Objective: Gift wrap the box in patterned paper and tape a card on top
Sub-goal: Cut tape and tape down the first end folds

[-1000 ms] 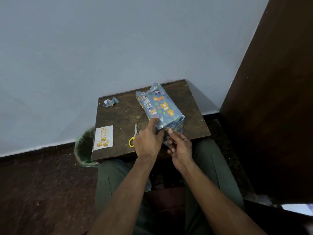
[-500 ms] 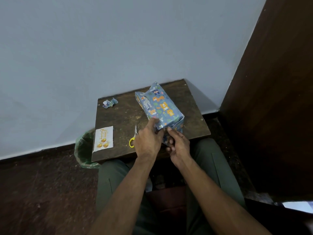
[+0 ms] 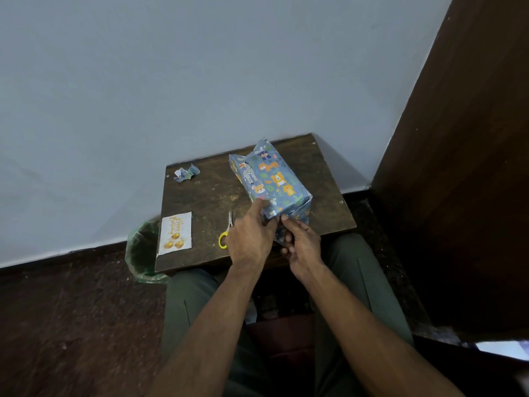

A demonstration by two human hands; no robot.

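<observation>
Box [image 3: 270, 180], wrapped in blue animal-print paper, sits on the right half of your dark wooden bench [image 3: 211, 196], lying at an angle w/ its far end pointing toward the wall and its near end at the bench's front edge, just above your lap. Paper at the far end stands up in a loose peak. Your left hand [image 3: 250, 239] grasps the near left corner of the box: thumb lies on the top face, fingers curl down around the side. Your right hand [image 3: 303, 245] is at the near end face, index fingertip & thumb pinching the paper flap there right at the lower edge; the other fingers curl under, and you can't tell what they touch. Both hands sit close together, nearly touching at the box corner. Card [image 3: 175, 234], white w/ gold lettering and gold balls, lies flat at the bench's front left corner, well apart from the box. Scissors [image 3: 226, 233] w/ yellow handles lie just left of your left hand, blades pointing away from you; part of the handles is hidden by that hand. Crumpled paper scraps [image 3: 186, 173] sit at the back left of the bench. Green-lined bin [image 3: 140, 250] stands on the floor beside the bench's left front corner.
</observation>
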